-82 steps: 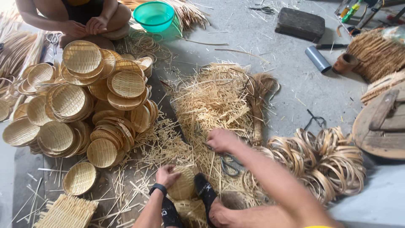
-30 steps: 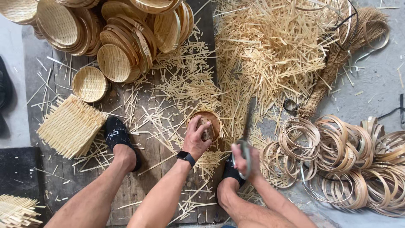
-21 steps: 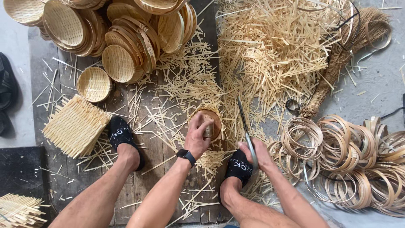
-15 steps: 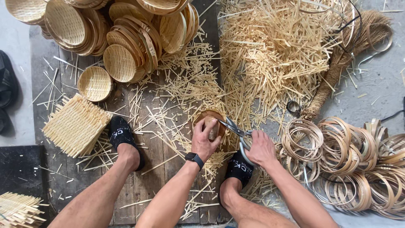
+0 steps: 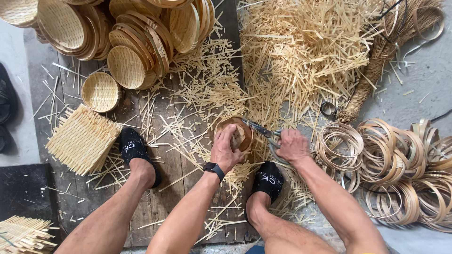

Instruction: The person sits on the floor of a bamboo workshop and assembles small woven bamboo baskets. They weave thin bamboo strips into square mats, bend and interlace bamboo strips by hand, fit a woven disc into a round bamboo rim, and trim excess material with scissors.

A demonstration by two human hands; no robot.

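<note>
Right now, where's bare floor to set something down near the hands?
Bare patches: grey floor right of the broom, above the bamboo rings; grey strip left of the woven mat. Crowded: offcut heap, planks around the left hand, right hand with scissors, basket stack.

Matt woven-bamboo basket (image 5: pixel 238 135), metal scissors (image 5: pixel 262 130)

A small round woven bamboo basket (image 5: pixel 239 135), tan with a darker rim, sat upright on the wooden boards amid scattered bamboo strips. A pair of grey metal scissors (image 5: pixel 263 131) lay level at its right rim, blades touching the edge.
</note>
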